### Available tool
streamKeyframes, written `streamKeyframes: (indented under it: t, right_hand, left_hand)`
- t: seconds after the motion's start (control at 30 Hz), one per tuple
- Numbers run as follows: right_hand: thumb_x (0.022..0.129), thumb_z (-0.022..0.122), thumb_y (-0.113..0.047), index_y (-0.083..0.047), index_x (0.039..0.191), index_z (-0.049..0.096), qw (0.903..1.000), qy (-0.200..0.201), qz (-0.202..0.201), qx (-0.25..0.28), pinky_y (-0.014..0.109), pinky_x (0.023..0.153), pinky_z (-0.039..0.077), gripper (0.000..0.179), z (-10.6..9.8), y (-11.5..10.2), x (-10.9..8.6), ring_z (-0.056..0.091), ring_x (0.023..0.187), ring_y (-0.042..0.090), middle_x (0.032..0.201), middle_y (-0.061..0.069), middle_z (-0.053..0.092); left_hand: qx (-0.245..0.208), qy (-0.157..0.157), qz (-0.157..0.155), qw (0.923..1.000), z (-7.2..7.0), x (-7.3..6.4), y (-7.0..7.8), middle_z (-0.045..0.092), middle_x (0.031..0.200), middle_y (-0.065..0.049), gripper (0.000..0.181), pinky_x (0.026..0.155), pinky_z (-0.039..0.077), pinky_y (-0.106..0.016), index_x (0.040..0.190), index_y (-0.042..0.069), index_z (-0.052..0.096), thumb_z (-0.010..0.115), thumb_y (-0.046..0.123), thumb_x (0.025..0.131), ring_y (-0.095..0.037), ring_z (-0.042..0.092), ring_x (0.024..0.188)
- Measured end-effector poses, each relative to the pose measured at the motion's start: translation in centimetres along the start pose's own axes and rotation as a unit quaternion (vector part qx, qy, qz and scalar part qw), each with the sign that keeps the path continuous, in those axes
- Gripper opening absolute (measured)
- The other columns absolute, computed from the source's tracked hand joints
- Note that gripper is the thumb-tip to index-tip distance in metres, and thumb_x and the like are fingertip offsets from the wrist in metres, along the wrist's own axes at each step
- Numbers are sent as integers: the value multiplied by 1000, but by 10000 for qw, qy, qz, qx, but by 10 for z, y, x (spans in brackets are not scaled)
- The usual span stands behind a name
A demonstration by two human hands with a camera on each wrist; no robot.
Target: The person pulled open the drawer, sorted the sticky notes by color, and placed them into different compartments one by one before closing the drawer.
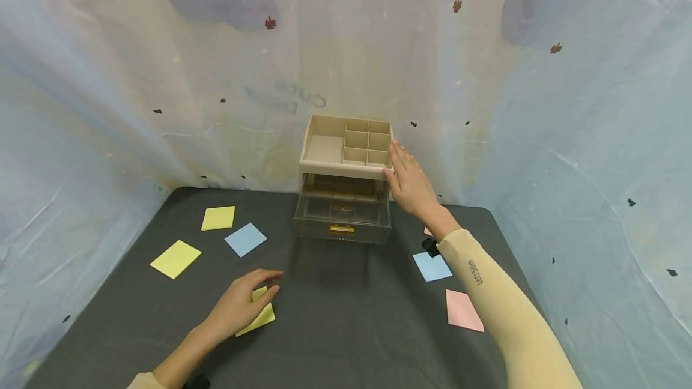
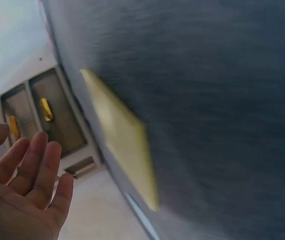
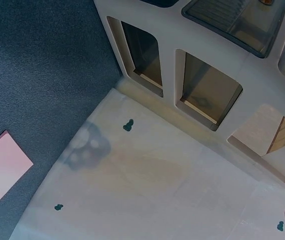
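A beige desktop organizer (image 1: 346,169) stands at the back of the table, with an open divided tray on top. Its smoky clear drawer (image 1: 342,231), with a gold handle, appears to jut forward below the tray. My right hand (image 1: 412,183) rests with straight fingers against the organizer's upper right side; only its fingertips show in the right wrist view. Above a yellow sticky note pad (image 1: 264,319) hovers my left hand (image 1: 238,305), fingers loosely bent and holding nothing. In the left wrist view the same hand (image 2: 30,185) is apart from the yellow pad.
Two yellow pads (image 1: 175,259) (image 1: 218,218) and a blue pad (image 1: 245,239) lie on the left. On the right are a blue pad (image 1: 432,266), a pink pad (image 1: 464,310) and another pink piece (image 1: 427,231) mostly hidden by the arm. Patterned cloth (image 1: 346,65) surrounds the dark table (image 1: 346,329).
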State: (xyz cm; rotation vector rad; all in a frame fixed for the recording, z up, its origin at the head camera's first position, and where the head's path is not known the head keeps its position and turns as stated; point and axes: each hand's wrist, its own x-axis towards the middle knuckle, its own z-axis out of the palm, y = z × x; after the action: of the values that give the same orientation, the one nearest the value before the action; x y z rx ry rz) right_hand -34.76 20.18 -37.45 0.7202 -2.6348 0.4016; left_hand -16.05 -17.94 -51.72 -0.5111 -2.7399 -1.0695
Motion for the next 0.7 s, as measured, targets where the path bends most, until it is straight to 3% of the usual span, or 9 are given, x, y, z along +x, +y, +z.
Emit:
streamKeyframes:
  t: [0.3, 0.7]
  right_hand:
    - [114, 30, -39, -1, 166, 13, 10000, 54, 4, 25, 54, 128, 18, 67, 1, 1, 0, 18, 159, 37, 174, 12, 8]
    - [114, 33, -37, 0, 165, 13, 10000, 3, -5, 36, 54, 128, 18, 66, -2, -1, -2, 16, 159, 36, 174, 13, 9]
  left_hand:
    - [1072, 349, 337, 9931, -5, -17, -24, 73, 116, 4, 36, 89, 58, -53, 124, 13, 76, 84, 18, 89, -25, 71, 107]
    - [1459, -57, 21, 9893, -15, -26, -38, 67, 115, -4, 47, 84, 55, -54, 123, 10, 74, 90, 28, 83, -30, 65, 106]
